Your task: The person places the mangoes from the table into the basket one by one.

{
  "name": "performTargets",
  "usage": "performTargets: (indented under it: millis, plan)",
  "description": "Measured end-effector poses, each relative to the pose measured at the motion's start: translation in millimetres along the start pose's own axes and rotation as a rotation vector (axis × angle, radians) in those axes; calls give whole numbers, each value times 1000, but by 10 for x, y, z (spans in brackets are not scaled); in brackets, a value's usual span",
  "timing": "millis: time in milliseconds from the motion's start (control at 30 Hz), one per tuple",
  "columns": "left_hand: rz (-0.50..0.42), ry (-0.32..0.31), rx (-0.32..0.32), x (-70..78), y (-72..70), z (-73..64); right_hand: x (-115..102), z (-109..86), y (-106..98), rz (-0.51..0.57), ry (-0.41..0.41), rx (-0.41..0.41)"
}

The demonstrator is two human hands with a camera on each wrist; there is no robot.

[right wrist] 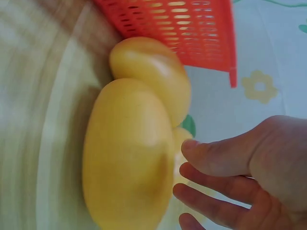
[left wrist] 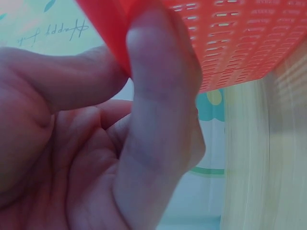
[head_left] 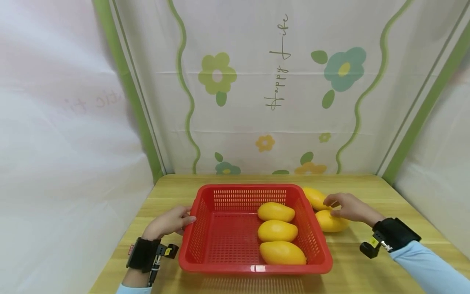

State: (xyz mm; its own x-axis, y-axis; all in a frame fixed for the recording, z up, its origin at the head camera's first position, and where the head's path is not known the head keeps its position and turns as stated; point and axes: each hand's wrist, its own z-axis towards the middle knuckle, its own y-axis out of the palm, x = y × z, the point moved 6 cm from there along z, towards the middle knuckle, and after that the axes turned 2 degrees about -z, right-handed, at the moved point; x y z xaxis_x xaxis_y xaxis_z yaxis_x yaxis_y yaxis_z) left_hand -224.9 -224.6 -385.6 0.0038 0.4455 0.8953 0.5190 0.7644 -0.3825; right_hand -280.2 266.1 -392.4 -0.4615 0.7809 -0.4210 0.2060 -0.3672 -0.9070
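A red plastic basket [head_left: 235, 268] with slotted walls stands on the table, with three yellow mangoes [head_left: 277, 231] in a column along its right side. My left hand [head_left: 169, 222] pinches its left rim between thumb and fingers; up close, the left wrist view shows the rim [left wrist: 108, 36] in that grip. Outside the right wall lie more mangoes [head_left: 332, 221], two of them plain in the head view. Over these hovers my right hand [head_left: 354, 207], its fingers apart and holding nothing. In the right wrist view its fingertips are beside the nearest mango [right wrist: 127, 153], and a further yellow piece shows behind.
The wooden table [head_left: 352, 261] carries the basket and the loose mangoes. A white curtain printed with flowers [head_left: 242, 110] hangs behind it, and plain white sheets [head_left: 66, 163] close off both sides. Each wrist wears a black strap [head_left: 396, 234] with a small camera.
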Motion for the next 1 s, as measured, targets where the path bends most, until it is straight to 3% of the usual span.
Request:
performTargets:
  millis: [333,733,933,1000]
  plan:
    - [-10,7,-12,6,12,0,83,11,116,2,-28,-50]
    - [-12,-6,-15,14,8,9,124,1,207,-6,-13,-188]
    - [-12,-9,-19,9,7,8,106,-12,222,53,18,-258]
    - [-12,-4,-24,11,6,9,117,-14,224,74,61,-280]
